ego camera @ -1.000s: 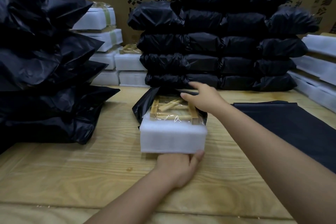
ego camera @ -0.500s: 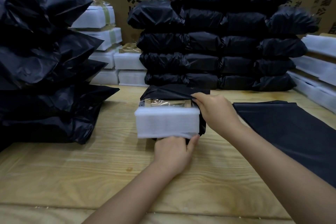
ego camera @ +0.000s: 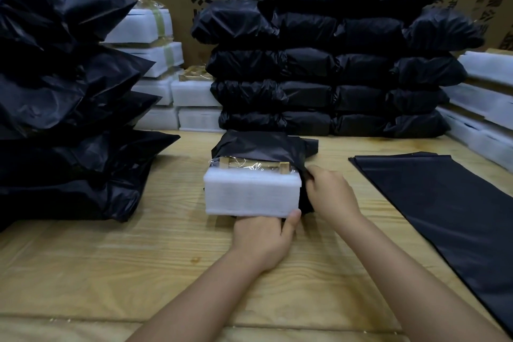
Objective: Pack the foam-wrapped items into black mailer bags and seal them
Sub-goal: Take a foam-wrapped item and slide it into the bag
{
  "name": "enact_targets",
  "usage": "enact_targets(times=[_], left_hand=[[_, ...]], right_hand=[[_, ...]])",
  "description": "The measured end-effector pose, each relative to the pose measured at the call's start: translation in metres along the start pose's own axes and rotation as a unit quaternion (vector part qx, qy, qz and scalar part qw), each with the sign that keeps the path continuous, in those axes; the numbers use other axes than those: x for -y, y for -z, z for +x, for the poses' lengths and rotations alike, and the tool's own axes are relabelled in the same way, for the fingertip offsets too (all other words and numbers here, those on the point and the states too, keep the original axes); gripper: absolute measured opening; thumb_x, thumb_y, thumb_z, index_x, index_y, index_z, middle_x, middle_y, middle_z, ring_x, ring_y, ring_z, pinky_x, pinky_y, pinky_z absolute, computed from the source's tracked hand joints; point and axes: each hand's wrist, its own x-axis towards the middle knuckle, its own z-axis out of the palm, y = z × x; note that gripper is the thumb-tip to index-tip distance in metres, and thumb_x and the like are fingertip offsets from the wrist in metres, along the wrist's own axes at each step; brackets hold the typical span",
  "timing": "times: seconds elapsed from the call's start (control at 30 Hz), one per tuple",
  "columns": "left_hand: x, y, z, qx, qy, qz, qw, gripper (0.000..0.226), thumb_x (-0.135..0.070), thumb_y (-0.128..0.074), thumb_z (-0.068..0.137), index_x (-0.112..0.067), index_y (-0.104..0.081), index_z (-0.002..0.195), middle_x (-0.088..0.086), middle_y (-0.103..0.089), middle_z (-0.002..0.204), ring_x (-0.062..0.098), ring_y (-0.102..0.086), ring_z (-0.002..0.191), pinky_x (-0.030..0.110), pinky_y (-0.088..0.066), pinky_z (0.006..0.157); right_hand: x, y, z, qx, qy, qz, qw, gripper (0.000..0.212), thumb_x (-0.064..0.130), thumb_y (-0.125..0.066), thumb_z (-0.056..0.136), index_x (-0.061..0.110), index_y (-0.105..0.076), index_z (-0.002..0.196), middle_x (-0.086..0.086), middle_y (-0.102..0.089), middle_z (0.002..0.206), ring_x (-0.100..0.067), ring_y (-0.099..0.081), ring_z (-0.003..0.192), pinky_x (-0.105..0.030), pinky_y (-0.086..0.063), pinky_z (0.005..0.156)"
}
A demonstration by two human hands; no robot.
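Observation:
A white foam-wrapped item (ego camera: 251, 194) with wooden pieces under clear film on top stands mid-table, its far part inside a black mailer bag (ego camera: 263, 147). My left hand (ego camera: 262, 239) holds the item's near bottom edge, fingers under it and thumb up against the foam. My right hand (ego camera: 330, 194) pinches the bag's edge at the item's right side. The near foam face is still outside the bag.
Flat black mailer bags (ego camera: 449, 203) lie at the right on the wooden table (ego camera: 111, 258). Packed black parcels are stacked behind (ego camera: 333, 78) and at the left (ego camera: 69, 119). Foam-wrapped items are piled at the back left (ego camera: 166, 86) and far right (ego camera: 485, 97).
My right hand drew the bag's edge from the far end toward me along the item's right side. The bag now covers most of the top. My left hand lifted the near end.

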Motion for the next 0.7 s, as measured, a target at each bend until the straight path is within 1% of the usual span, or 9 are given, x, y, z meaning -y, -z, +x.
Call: enact_targets(times=[0.1, 0.2, 0.27, 0.33, 0.37, 0.43, 0.47, 0.53, 0.7], left_hand=[[-0.004, 0.001, 0.002, -0.013, 0.010, 0.032, 0.999, 0.072, -0.060, -0.013, 0.095, -0.015, -0.069, 0.094, 0.006, -0.070, 0.095, 0.027, -0.061, 0.096, 0.032, -0.033, 0.070], [-0.006, 0.004, 0.008, -0.050, 0.028, 0.047, 0.997, 0.068, -0.057, -0.018, 0.097, -0.013, -0.070, 0.087, 0.008, -0.070, 0.091, 0.028, -0.063, 0.091, 0.033, -0.034, 0.071], [-0.006, 0.004, 0.010, -0.059, 0.026, 0.058, 0.996, 0.062, -0.055, -0.023, 0.097, -0.014, -0.069, 0.090, 0.008, -0.071, 0.093, 0.029, -0.063, 0.092, 0.034, -0.036, 0.075], [-0.005, 0.002, 0.005, -0.074, 0.003, -0.007, 0.997, 0.043, -0.046, -0.037, 0.095, -0.015, -0.065, 0.105, 0.011, -0.069, 0.103, 0.031, -0.062, 0.099, 0.036, -0.038, 0.083], [-0.004, -0.001, 0.003, -0.082, -0.004, -0.079, 0.993, 0.037, -0.039, -0.048, 0.093, -0.013, -0.060, 0.116, 0.014, -0.067, 0.111, 0.031, -0.060, 0.104, 0.039, -0.039, 0.089], [-0.003, -0.003, 0.002, -0.064, 0.017, -0.154, 0.986, 0.055, -0.033, -0.063, 0.088, -0.012, -0.042, 0.135, 0.014, -0.052, 0.131, 0.029, -0.048, 0.120, 0.039, -0.035, 0.099], [-0.002, -0.003, 0.003, -0.038, 0.031, -0.106, 0.993, 0.064, -0.040, -0.061, 0.089, -0.015, -0.031, 0.140, 0.012, -0.043, 0.139, 0.026, -0.041, 0.127, 0.037, -0.031, 0.103], [0.000, -0.002, 0.004, 0.012, 0.027, 0.065, 0.997, 0.069, -0.059, -0.046, 0.088, -0.025, -0.020, 0.143, 0.007, -0.034, 0.143, 0.025, -0.032, 0.131, 0.040, -0.028, 0.106], [-0.015, 0.015, -0.005, 0.138, 0.014, 0.157, 0.978, 0.075, -0.065, -0.031, 0.084, -0.024, -0.018, 0.146, 0.013, -0.033, 0.147, 0.040, -0.024, 0.134, 0.058, -0.016, 0.108]], right_hand=[[-0.001, 0.008, -0.010, -0.053, 0.046, -0.072, 0.995, 0.012, 0.007, -0.043, 0.091, 0.011, -0.054, 0.096, -0.007, -0.055, 0.072, -0.031, -0.050, 0.067, -0.033, -0.029, 0.055], [0.009, 0.022, -0.021, -0.129, 0.099, -0.017, 0.987, 0.017, 0.007, -0.051, 0.089, 0.007, -0.062, 0.102, -0.010, -0.064, 0.075, -0.034, -0.057, 0.068, -0.033, -0.036, 0.053], [0.022, 0.032, -0.035, -0.198, 0.150, 0.041, 0.968, 0.013, 0.011, -0.058, 0.086, 0.007, -0.066, 0.096, -0.007, -0.066, 0.079, -0.029, -0.061, 0.072, -0.036, -0.045, 0.055], [0.040, 0.033, -0.048, -0.241, 0.233, 0.052, 0.941, 0.011, 0.015, -0.057, 0.083, 0.007, -0.065, 0.085, -0.005, -0.063, 0.077, -0.024, -0.059, 0.071, -0.035, -0.047, 0.055], [0.050, 0.028, -0.055, -0.229, 0.270, 0.040, 0.934, 0.013, 0.018, -0.055, 0.083, 0.008, -0.064, 0.081, -0.005, -0.062, 0.075, -0.024, -0.058, 0.069, -0.035, -0.047, 0.053], [0.066, 0.011, -0.059, -0.113, 0.287, -0.006, 0.951, 0.017, 0.023, -0.053, 0.087, 0.010, -0.065, 0.087, -0.004, -0.064, 0.081, -0.026, -0.061, 0.078, -0.034, -0.047, 0.057], [0.071, 0.000, -0.057, -0.053, 0.268, -0.023, 0.962, 0.020, 0.025, -0.049, 0.092, 0.013, -0.064, 0.099, -0.003, -0.064, 0.093, -0.025, -0.059, 0.091, -0.034, -0.044, 0.064], [0.069, -0.015, -0.046, -0.012, 0.242, -0.039, 0.969, 0.027, 0.027, -0.042, 0.097, 0.020, -0.059, 0.116, 0.002, -0.061, 0.110, -0.020, -0.051, 0.108, -0.032, -0.038, 0.072], [0.056, -0.024, -0.025, -0.020, 0.220, -0.048, 0.974, 0.025, 0.020, -0.050, 0.092, 0.021, -0.061, 0.114, 0.000, -0.065, 0.107, -0.024, -0.058, 0.101, -0.034, -0.046, 0.073]])
